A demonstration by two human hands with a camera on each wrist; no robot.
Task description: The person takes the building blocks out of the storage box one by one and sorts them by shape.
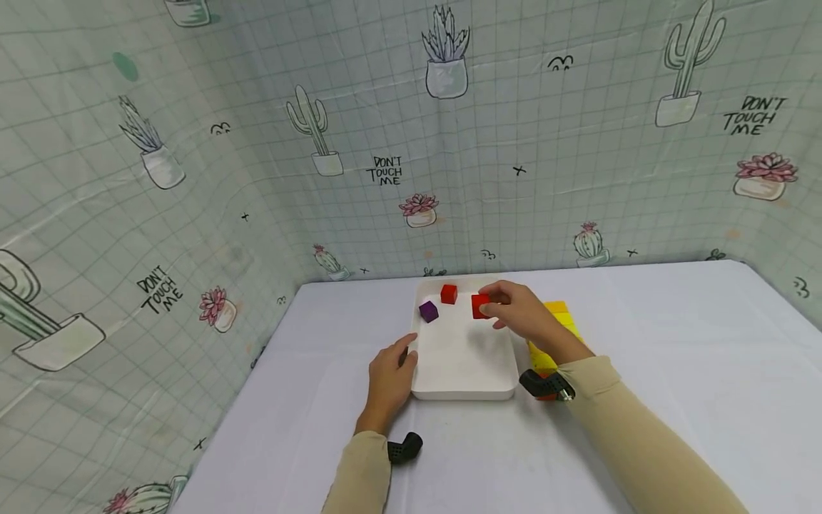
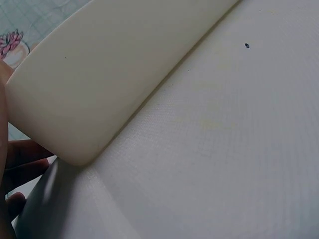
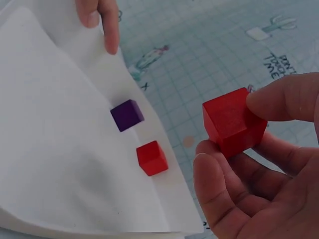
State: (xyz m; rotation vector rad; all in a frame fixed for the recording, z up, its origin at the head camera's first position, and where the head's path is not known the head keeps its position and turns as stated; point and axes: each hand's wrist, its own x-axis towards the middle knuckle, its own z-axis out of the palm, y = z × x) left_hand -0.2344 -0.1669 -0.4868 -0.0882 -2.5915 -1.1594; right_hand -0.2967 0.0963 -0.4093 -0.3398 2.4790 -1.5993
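Note:
Between thumb and fingers, my right hand (image 1: pixel 521 313) pinches a red cube (image 3: pixel 234 122) above the far right part of a white tray (image 1: pixel 465 368). Inside the tray, near its far left corner, lie a second red cube (image 3: pixel 152 158) and a purple cube (image 3: pixel 127 115), a small gap apart. My left hand (image 1: pixel 390 375) rests at the tray's near left side, its thumb and fingers touching the rim. In the left wrist view the tray's outer wall (image 2: pixel 114 64) hides most of that hand.
Right of the tray, partly behind the right forearm, are yellow pieces (image 1: pixel 557 308) and something red (image 1: pixel 547 396). A white cloth covers the table (image 1: pixel 308 400). A cactus-print curtain (image 1: pixel 481 143) hangs behind and at the sides.

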